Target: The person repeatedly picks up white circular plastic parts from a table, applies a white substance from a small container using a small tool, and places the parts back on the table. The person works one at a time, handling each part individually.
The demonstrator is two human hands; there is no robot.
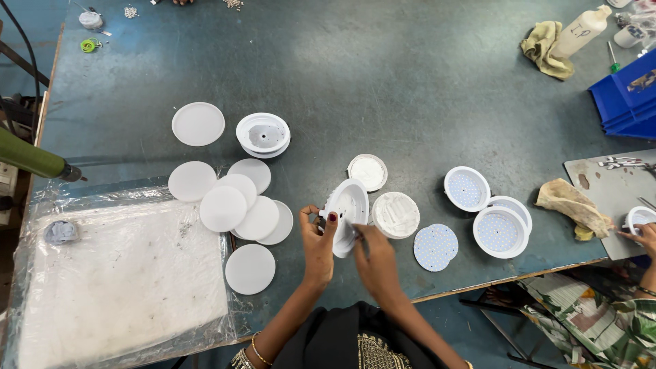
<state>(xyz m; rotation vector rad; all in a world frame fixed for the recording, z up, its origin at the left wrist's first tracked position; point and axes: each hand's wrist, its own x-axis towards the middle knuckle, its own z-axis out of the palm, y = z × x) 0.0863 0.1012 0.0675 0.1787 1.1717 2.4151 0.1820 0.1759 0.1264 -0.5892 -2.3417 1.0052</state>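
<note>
White lamp housing (347,208) tilted, clamped in left hand (317,247) grip; right hand (374,263) fingers on it, tips hidden.

White labelled bottle (581,31), far right corner.

- Your left hand (318,247) and right hand (374,263) grip a round white lamp housing (346,213), tilted on edge above the grey-blue table (410,89).
- Just right of it lies a ribbed white housing (395,214); a dotted round board (435,247) lies flat nearby.
- To your left, white diffuser discs (236,205) overlap in a loose cluster.
- At the right edge, another person's hand (644,237) touches a small white housing (641,217).
</note>
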